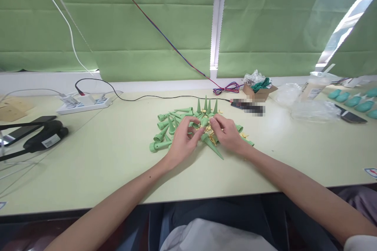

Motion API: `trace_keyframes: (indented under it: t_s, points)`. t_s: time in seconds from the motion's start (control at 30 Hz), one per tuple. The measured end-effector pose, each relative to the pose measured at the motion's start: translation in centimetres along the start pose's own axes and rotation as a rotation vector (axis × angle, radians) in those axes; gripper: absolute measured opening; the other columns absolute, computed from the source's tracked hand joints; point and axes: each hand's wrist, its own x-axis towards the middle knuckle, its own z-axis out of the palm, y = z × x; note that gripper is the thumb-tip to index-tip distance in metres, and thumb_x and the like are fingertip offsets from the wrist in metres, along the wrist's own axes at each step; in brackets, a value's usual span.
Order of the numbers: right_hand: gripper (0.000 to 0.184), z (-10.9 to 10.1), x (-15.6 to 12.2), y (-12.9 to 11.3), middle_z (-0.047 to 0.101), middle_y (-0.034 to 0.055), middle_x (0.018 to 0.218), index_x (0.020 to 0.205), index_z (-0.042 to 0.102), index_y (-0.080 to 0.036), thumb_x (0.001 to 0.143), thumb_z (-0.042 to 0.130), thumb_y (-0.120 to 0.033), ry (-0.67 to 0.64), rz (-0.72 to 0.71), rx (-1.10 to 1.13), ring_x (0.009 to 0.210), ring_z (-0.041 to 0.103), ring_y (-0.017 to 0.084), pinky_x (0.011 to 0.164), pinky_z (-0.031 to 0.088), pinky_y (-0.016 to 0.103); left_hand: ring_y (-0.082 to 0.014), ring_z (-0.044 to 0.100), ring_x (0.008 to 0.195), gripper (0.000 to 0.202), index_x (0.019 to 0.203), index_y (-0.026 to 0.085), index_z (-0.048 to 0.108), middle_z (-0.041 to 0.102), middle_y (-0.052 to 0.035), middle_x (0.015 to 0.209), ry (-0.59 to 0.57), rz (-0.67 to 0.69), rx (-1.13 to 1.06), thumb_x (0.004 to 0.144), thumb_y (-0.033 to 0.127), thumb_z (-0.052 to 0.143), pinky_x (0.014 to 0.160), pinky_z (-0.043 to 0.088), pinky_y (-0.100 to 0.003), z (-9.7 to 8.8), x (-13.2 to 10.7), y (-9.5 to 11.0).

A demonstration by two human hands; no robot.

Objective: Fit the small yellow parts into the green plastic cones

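At the centre of the frame, the left hand [185,137] curls its fingers, partly open, by a green piece [204,122], while the right hand [226,131] bends its fingers close to it; whether either grips is unclear. A few upright spikes [216,106] behind look perhaps finished; many loose spikes [161,146] and yellow bits [212,138] on the table [103,157] seem left.

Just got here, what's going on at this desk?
A person is working bare-handed over a pile of green spikes and small yellow pieces on the table. The left hand holds a green piece above the pile; the right hand is pinched right beside it, though whether it grips anything is hard to tell. Several spikes stand point-up behind the hands; others lie loose.
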Motion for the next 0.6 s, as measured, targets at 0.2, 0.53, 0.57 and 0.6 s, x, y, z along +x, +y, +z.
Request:
trace_keyframes:
  t_s: [0.2,0.53,0.57,0.6]
  points:
    - [0.039,-0.14,-0.01,0.18,0.042,-0.0039,0.061,0.073,0.039,-0.022,0.105,0.039,-0.045,-0.005,-0.005,0.015,0.054,0.037,0.012,0.055,0.032,0.027,-0.0144,0.060,0.055,0.048,0.076,0.017,0.058,0.061,-0.0039,0.073,-0.201,-0.173,-0.254,0.095,0.060,0.049,0.044,0.050,-0.026,-0.07,0.48,0.55]
    - [0.040,0.02,-0.17,0.55,0.041,-0.0040,0.061,0.073,0.037,-0.023,0.105,0.037,-0.046,-0.072,-0.018,0.064,0.054,0.036,0.012,0.054,0.032,0.027,-0.0168,0.061,0.055,0.047,0.080,0.017,0.061,0.059,-0.0027,0.063,-0.296,-0.234,-0.311,0.092,0.061,0.054,0.046,0.051,-0.028,-0.40,0.52,0.69]
    - [0.039,0.00,-0.19,0.59,0.041,-0.0041,0.061,0.073,0.038,-0.023,0.105,0.037,-0.046,-0.076,-0.015,0.069,0.054,0.037,0.012,0.054,0.031,0.027,-0.0168,0.062,0.055,0.046,0.080,0.017,0.061,0.059,-0.0024,0.063,-0.293,-0.227,-0.297,0.092,0.061,0.054,0.046,0.051,-0.028,-0.46,0.53,0.69]
    - [0.039,-0.02,-0.21,0.63,0.041,-0.0042,0.061,0.074,0.039,-0.023,0.105,0.038,-0.046,-0.081,-0.011,0.076,0.054,0.037,0.012,0.054,0.031,0.028,-0.0167,0.062,0.054,0.046,0.081,0.017,0.061,0.059,-0.0020,0.063,-0.288,-0.216,-0.279,0.092,0.060,0.055,0.046,0.051,-0.028,-0.52,0.54,0.68]
